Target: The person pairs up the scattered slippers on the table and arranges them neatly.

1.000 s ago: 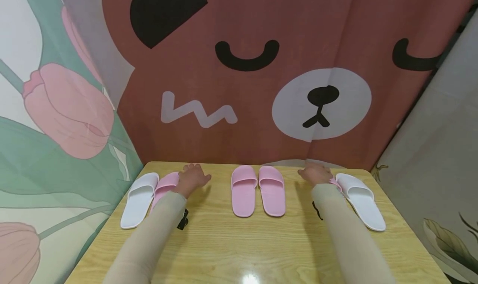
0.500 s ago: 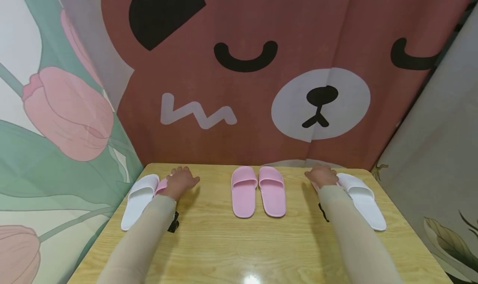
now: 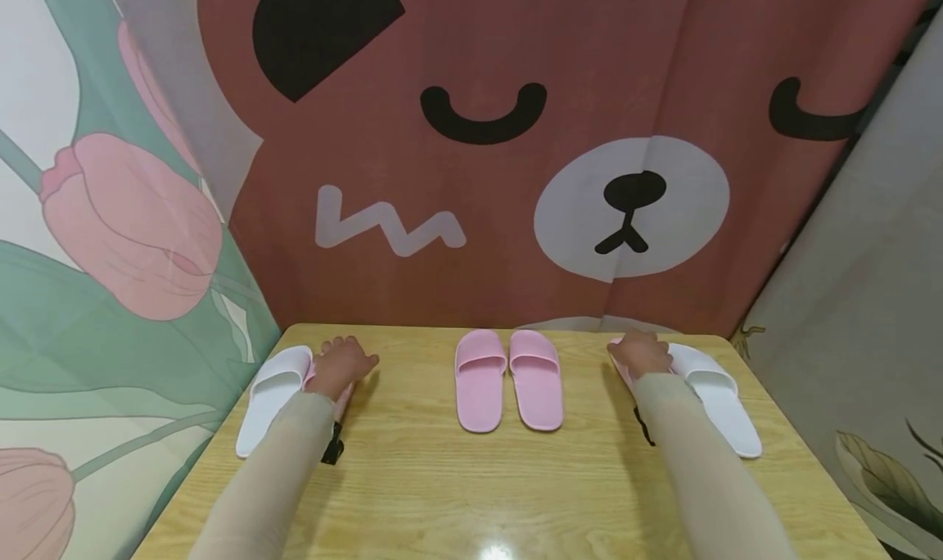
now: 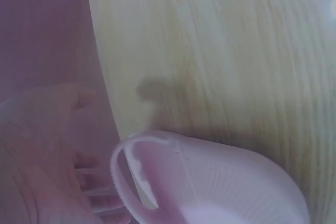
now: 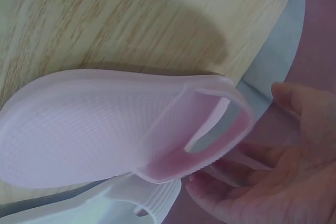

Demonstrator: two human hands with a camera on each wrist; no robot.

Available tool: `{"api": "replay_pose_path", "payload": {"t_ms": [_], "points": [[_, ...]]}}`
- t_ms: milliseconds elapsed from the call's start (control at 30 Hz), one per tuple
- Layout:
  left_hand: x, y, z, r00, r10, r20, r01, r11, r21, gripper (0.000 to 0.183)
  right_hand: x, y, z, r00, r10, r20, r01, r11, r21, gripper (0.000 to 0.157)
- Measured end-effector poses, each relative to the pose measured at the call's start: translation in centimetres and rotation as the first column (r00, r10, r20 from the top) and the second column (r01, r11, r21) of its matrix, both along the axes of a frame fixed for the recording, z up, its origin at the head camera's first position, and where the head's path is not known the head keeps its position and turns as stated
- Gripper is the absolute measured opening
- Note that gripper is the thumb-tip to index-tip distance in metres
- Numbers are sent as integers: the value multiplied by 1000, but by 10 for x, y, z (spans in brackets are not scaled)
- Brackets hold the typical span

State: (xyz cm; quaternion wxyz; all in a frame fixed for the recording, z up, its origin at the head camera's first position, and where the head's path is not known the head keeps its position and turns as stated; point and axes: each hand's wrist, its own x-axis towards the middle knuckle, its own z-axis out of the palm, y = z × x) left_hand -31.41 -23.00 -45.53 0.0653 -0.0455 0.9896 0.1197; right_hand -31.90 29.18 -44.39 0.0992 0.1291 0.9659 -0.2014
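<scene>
My left hand (image 3: 339,368) is over a pink slipper (image 3: 343,400) at the left of the table, covering most of it. In the left wrist view its fingers and thumb are spread near the toe end of that slipper (image 4: 231,182). My right hand (image 3: 639,354) is over another pink slipper (image 3: 621,363) on the right side. The right wrist view shows the thumb apart and the fingers slightly bent beside the strap of the slipper (image 5: 94,129); nothing is gripped. Between the hands lie two pink slippers, one on the left (image 3: 479,396) and one on the right (image 3: 538,396).
A white slipper (image 3: 261,413) lies at the table's left edge, another white slipper (image 3: 725,417) at the right. Patterned curtains (image 3: 383,290) stand behind and beside the wooden table (image 3: 442,494). Black straps hang below the left wrist (image 3: 334,447) and right wrist.
Both hands have moved outward: the left one leftward over its pink slipper, the right one slightly rightward over the other. The two middle pink slippers and the white ones have stayed put.
</scene>
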Motion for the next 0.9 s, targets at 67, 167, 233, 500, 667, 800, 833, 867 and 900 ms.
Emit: {"api": "replay_pose_path", "payload": {"t_ms": [67,167,233,500,667,800,833,867,900], "points": [[1,-3,-1,1000,-3,-8,3,1000,1,75,1,1,-1,1000,2,-6,-2,1000,2,63],[4,-6,-2,999,-3,-32,3,1000,3,73,2,4,-2,1000,14,-14,-14,1000,4,62],[6,-8,-2,999,-4,-46,5,1000,6,72,2,5,-3,999,23,-28,-23,1000,1,62],[7,-18,-8,999,-8,-35,9,1000,19,73,6,12,-9,997,40,-67,-41,999,-17,47],[4,-24,-11,999,14,-30,-14,1000,-1,73,7,14,-14,996,41,-78,-43,999,-22,43],[3,-28,-14,1000,28,0,-28,1000,-9,74,5,15,-13,998,28,-51,-29,999,-28,45],[2,-28,-14,1000,30,5,-30,1000,-8,74,5,15,-12,999,24,-44,-25,999,-30,45],[2,-28,-15,999,31,10,-31,999,-9,74,4,14,-12,999,17,-35,-18,999,-30,45],[1,-28,-16,999,33,15,-33,999,-9,74,4,14,-11,1000,14,-25,-15,999,-29,46]]}}
